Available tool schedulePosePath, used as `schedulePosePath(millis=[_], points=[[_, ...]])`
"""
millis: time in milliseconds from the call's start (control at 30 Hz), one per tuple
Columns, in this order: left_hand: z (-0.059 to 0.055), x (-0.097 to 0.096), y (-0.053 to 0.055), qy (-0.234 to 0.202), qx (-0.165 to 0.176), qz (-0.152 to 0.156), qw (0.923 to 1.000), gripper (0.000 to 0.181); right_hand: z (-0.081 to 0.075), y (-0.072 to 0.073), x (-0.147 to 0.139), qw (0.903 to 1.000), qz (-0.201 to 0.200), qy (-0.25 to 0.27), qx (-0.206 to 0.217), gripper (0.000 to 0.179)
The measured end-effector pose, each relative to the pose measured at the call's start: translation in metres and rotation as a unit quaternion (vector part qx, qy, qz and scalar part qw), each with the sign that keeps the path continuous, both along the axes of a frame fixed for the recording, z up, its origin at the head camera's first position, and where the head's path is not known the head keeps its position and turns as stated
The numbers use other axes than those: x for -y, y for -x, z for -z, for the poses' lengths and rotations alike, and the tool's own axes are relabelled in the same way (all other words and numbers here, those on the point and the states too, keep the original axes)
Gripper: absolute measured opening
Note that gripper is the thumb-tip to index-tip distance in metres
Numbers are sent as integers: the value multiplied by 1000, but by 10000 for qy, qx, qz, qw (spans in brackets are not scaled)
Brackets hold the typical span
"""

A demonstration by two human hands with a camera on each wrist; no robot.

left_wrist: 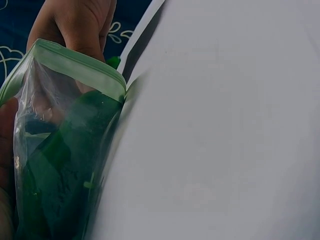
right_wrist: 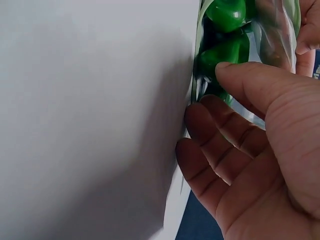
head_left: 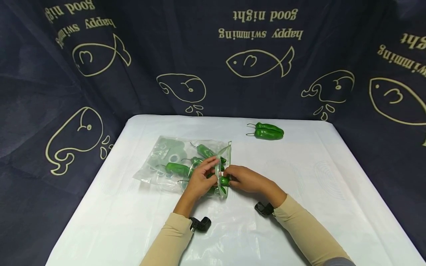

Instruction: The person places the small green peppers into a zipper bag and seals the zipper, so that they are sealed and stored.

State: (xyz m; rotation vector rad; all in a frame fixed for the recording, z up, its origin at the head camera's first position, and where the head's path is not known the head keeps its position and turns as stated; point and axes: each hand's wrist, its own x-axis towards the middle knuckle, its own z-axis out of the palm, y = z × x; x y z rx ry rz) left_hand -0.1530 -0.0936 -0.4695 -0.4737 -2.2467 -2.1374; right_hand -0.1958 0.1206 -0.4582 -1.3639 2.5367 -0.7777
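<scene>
Bag: While it lies across the white tabletop (head_left: 293,162), left of centre, the clear bag (head_left: 166,147) has its mouth, edged with a green strip (left_wrist: 80,72), gaping to the right.
Peppers inside: Several green peppers (head_left: 176,169) lie in the bag, their visible stems pointing left, away from the mouth; some rounded ends bunch together near the opening.
Left hand: Of the two hands, the left hand (head_left: 200,180) pinches the rim of the bag's mouth.
Right hand: The right hand (head_left: 249,179) is at the opening, thumb and fingers apart and loosely bent, the thumb tip resting against the end of a pepper (right_wrist: 225,55).
Peppers outside: A pair of green peppers (head_left: 269,131) lies side by side near the far edge of the tabletop, stems to the left, well apart from the bag.
Arms: Both wear beige sleeves (head_left: 166,236), with a small black camera (head_left: 200,224) at each wrist.
Backdrop: Dark blue cloth (head_left: 186,44) behind, printed with pale fish, whales and upside-down lettering.
</scene>
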Motion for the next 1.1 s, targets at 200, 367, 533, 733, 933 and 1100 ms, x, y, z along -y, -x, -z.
schedulePosePath(millis=[200,367,533,733,933,1100], points=[[-6,0,-2,59,-24,95,9999,59,-1,0,4,9998,57,-163,-73,10],[-27,1,-11,89,111,275,9995,57,-2,0,8,9991,163,-318,-206,6],[-22,0,-9,60,29,172,9998,57,-3,1,11,9987,185,-324,-351,4],[-3,-1,-2,-69,31,80,9999,58,-3,2,14,9978,181,-355,-531,4],[-1,0,-1,-53,-12,21,10000,59,-1,5,18,9968,319,-470,-556,4],[-1,-1,0,-94,21,-6,10000,58,-6,6,18,9970,447,-488,-392,4]])
